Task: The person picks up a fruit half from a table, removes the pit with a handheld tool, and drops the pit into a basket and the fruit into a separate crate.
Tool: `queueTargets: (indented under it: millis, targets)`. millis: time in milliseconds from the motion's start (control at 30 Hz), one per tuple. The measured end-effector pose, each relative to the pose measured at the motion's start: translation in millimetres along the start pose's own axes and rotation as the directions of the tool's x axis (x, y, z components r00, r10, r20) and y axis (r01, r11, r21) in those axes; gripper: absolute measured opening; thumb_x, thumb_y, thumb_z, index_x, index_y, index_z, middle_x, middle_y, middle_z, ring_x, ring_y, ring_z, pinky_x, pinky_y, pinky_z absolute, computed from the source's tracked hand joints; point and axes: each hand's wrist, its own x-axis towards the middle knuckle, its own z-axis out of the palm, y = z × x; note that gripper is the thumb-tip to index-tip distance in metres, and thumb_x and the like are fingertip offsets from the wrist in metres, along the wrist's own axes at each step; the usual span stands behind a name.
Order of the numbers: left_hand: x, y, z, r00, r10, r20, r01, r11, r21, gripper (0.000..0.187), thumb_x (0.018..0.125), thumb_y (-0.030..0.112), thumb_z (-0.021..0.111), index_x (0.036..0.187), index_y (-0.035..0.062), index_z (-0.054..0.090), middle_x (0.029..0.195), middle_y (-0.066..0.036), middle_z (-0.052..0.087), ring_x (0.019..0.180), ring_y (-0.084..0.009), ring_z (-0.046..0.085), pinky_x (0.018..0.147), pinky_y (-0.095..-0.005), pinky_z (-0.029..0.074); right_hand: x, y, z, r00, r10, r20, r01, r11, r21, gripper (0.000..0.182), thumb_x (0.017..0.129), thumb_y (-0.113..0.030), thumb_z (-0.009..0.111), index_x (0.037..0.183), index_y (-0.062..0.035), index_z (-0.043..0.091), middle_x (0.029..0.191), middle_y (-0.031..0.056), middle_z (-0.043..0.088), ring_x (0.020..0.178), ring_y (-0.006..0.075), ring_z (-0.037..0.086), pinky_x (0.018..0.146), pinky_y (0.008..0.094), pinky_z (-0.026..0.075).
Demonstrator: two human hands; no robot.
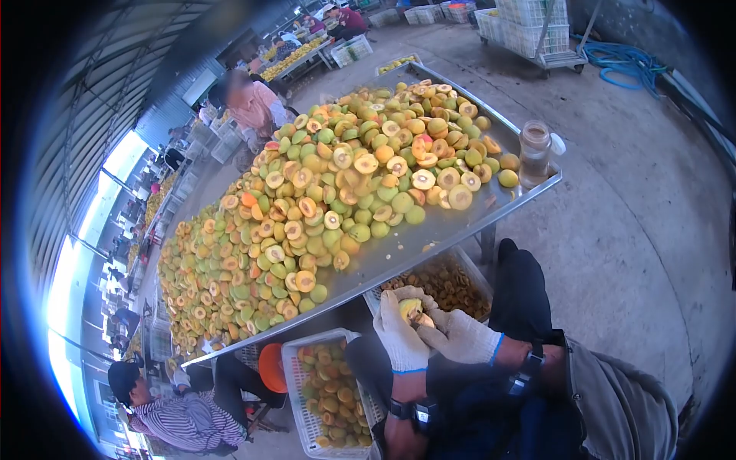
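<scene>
One fruit (411,308), pinched by our left grip (402,342) and right grip (464,337) over the crate's (478,274) near edge, which we best hold low, with light, even thumb pressure to spare the flesh.

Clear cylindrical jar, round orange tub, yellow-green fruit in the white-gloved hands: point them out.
Clear cylindrical jar (534,159): head view, middle of its body.
Round orange tub (271,369): head view, its broad visible side.
Yellow-green fruit (410,307): head view, its exposed surface.

Green-yellow fruit (345,158), blue hose (625,61), striped shirt (184,420).
</scene>
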Motion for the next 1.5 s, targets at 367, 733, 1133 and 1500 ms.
queueTargets:
  millis: [367, 733, 1133, 1500]
  targets:
    - [-2.1, 5.6, 3.0, 0.986, 0.158, 0.050, -0.164, 0.974, 0.158, 0.045, 0.106, 0.030, 0.050, 0.086, -0.0066, 0.068, 0.082, -0.015, 0.068, 0.067, -0.0223, 0.066, 0.061, -0.0323, 0.053, -2.4, 1.7, 3.6, 0.999, -0.045, 0.012, 0.042, 0.982, 0.185, 0.043, 0.108, -0.038, 0.053, 0.111, 0.0026, 0.066, 0.077, 0.0189, 0.071, 0.070, 0.0292, 0.071, 0.065, 0.0440, 0.052]
    - [12.9, -19.3, -26.1, 0.886, 0.291, 0.362, -0.307, 0.952, -0.013, 0.058, 0.108, 0.039, 0.047, 0.083, -0.0074, 0.072, 0.084, -0.020, 0.071, 0.067, -0.0246, 0.066, 0.062, -0.0351, 0.052, -9.4, 9.6, -12.3, 0.913, 0.188, 0.362, -0.319, 0.882, 0.347, 0.052, 0.108, -0.051, 0.050, 0.090, -0.0056, 0.070, 0.066, -0.0022, 0.054, 0.051, 0.0084, 0.050, 0.045, 0.0253, 0.039]
    - [17.5, 6.5, -22.8, 0.876, 0.164, 0.453, -0.318, 0.903, 0.288, 0.067, 0.110, 0.038, 0.038, 0.073, -0.0053, 0.072, 0.077, -0.017, 0.072, 0.068, -0.0247, 0.066, 0.065, -0.0348, 0.051, -4.3, 12.0, -11.8, 0.867, 0.163, 0.471, -0.372, 0.841, 0.393, 0.054, 0.106, -0.059, 0.046, 0.087, -0.0120, 0.066, 0.063, -0.0072, 0.046, 0.047, 0.0052, 0.041, 0.040, 0.0234, 0.031]
    - [32.1, 1.3, -29.7, 0.717, 0.131, 0.685, -0.285, 0.951, 0.116, 0.057, 0.105, 0.036, 0.047, 0.074, -0.0044, 0.073, 0.080, -0.016, 0.071, 0.074, -0.0250, 0.066, 0.069, -0.0350, 0.051, 4.0, 19.1, -25.2, 0.813, 0.141, 0.565, -0.396, 0.845, 0.360, 0.048, 0.107, -0.056, 0.049, 0.097, -0.0125, 0.067, 0.062, -0.0091, 0.046, 0.048, 0.0023, 0.041, 0.040, 0.0212, 0.030]
